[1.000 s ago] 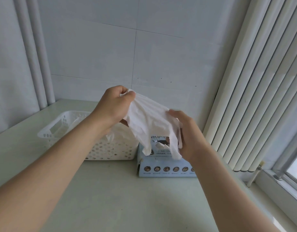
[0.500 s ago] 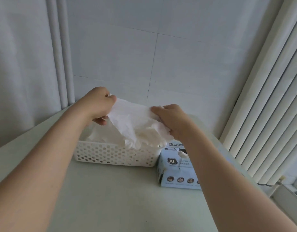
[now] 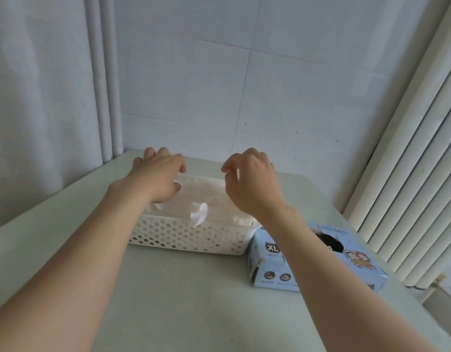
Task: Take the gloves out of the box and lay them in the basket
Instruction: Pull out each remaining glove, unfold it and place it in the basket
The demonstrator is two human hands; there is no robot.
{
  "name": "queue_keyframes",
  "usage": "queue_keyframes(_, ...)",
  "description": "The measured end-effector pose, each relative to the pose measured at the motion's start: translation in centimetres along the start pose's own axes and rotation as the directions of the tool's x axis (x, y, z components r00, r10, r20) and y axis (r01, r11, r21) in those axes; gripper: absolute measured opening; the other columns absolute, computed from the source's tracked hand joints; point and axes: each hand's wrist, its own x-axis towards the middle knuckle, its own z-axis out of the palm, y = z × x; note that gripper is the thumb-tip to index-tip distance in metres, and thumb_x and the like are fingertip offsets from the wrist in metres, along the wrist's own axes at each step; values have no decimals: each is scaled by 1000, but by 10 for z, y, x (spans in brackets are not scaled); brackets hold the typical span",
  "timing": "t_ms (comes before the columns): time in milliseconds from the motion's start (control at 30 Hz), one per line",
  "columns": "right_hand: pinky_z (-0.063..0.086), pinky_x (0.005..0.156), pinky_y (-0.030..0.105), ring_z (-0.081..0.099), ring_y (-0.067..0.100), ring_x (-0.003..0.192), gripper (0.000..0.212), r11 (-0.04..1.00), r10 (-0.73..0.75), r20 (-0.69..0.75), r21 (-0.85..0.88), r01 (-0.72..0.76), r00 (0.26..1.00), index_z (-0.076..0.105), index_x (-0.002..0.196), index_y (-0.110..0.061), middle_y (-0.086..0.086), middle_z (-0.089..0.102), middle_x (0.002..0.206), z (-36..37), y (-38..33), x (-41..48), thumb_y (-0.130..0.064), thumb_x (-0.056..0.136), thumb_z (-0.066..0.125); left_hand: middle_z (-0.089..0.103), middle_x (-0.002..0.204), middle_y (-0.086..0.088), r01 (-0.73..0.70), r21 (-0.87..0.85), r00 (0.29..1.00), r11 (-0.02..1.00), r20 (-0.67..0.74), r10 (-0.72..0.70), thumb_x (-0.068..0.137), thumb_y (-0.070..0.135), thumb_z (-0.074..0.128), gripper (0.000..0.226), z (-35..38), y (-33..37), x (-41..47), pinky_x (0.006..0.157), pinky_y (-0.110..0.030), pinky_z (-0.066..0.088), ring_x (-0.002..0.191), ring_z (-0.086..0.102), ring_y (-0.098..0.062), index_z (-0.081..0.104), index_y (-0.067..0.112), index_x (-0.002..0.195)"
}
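While the gloves [image 3: 214,199] lie in the basket [image 3: 183,237] mid-frame, the left hand [image 3: 157,175] and right hand [image 3: 253,185] hover above, fingers loosely curled, empty.

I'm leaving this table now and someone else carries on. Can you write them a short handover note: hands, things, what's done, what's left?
Left hand: over the left end of the white basket, fingers loosely curled, holding nothing.
Right hand: above the basket's right end, also empty.
Gloves: a pile lies in the basket. The blue box stands beside its right end on the table.
Done: several gloves laid in.
Left: check the box's opening. It looks dark and its contents cannot be told. Move over any gloves that remain.
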Motion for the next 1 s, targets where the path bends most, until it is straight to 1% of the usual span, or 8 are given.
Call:
queue_keyframes(100,43,80,22,56,3,92,10,944,-94,55,321,72,994,77,98,-28,-6,64,100,-7,-13,-23,-33,92,71,53,128,5,-96,-180,982,979,141,122,104,30,60,22,-7,6,0,99,-37,39,123,44,-21,58,40,123)
queue_keyframes(233,37,75,11,55,0,87,41,932,-206,241,343,115,948,70,102,-41,-15,55,98,-9,-18,-43,-58,70,90,59,122,11,-128,-225,917,966,344,202,102,21,52,28,-13,13,-6,84,-32,47,105,59,-11,57,41,121)
queue_keyframes(400,48,68,24,58,14,68,24,917,-178,142,383,112,974,77,99,-29,-8,66,71,-2,-14,-39,-13,83,70,60,129,8,-112,-126,875,986,458,158,94,32,45,40,-10,19,-12,101,-41,50,113,60,-17,51,46,130)
queue_keyframes(533,47,77,29,59,11,65,21,973,-68,227,232,14,971,70,97,-30,-10,65,63,-6,-7,-37,-19,80,64,44,146,3,-49,-70,864,996,498,77,108,56,34,43,-10,28,-14,113,-43,41,127,54,-23,38,49,150)
queue_keyframes(633,39,90,35,54,19,91,13,1000,4,283,24,-11,959,72,94,-32,-13,58,78,-6,-6,-36,-30,84,64,24,167,1,-17,-96,843,995,534,66,98,76,32,64,-10,34,-17,123,-49,30,148,39,-30,24,54,158)
queue_keyframes(733,40,80,27,53,21,107,13,997,54,347,39,-71,936,76,95,-26,-8,59,98,-8,1,-34,-29,87,66,3,174,8,-58,-89,810,994,577,99,68,98,29,99,-14,37,-20,127,-55,21,158,22,-33,6,63,159)
queue_keyframes(867,34,68,12,48,12,106,41,986,66,422,114,-125,904,61,130,-22,-3,50,125,-12,5,-31,-26,90,69,2,174,10,-90,-87,800,992,586,124,87,90,32,77,-10,38,-18,127,-57,20,159,19,-34,5,67,156)
queue_keyframes(1000,57,94,45,57,32,128,49,991,119,500,-9,-133,858,56,140,-3,14,61,135,-15,0,-29,-23,96,61,3,175,8,-91,-11,794,996,603,80,82,91,29,80,-3,41,-13,126,-57,21,160,18,-34,10,66,156)
